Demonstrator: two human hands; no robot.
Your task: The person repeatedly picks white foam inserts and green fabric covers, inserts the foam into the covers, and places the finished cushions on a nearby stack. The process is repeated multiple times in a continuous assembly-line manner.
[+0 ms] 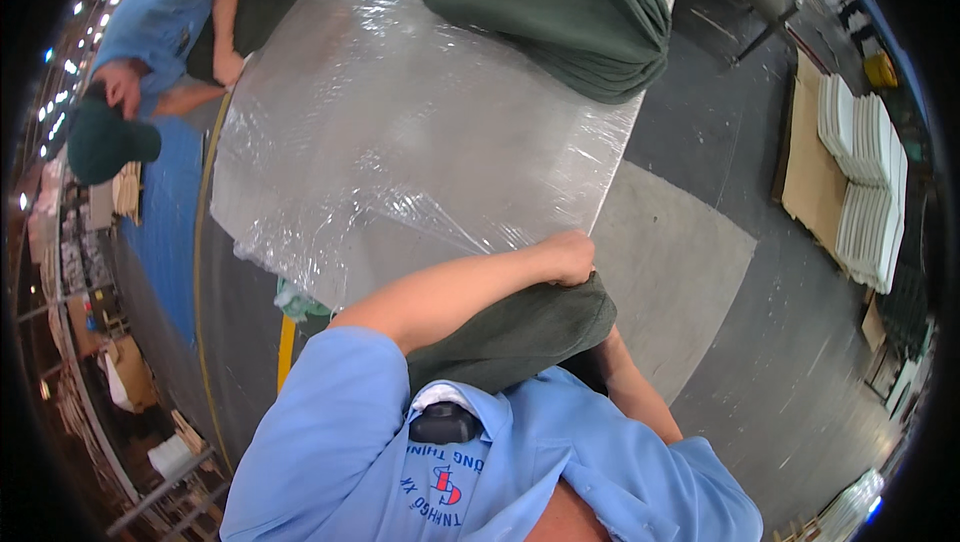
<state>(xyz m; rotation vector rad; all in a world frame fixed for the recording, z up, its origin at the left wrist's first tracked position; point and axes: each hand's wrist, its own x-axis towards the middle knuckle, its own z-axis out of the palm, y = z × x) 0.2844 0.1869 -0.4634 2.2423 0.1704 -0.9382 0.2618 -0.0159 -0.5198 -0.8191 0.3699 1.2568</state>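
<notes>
- L hand [568, 258]: clenched on dark green cloth bundle [520, 332], near edge of plastic-wrapped table [400, 142].
- R hand: hidden under bundle, can't tell grip.
- Far: folded green fabric stack [560, 22]; co-worker [150, 32] far left.

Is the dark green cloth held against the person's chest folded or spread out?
Folded: the dark green cloth forms a thick rounded bundle under the left hand.

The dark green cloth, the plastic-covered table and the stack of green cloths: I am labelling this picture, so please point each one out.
Dark green cloth [520, 332]: head view, middle of the bundle under the arm.
Plastic-covered table [400, 132]: head view, bare wrapped top.
Stack of green cloths [550, 22]: head view, top fold.
</notes>
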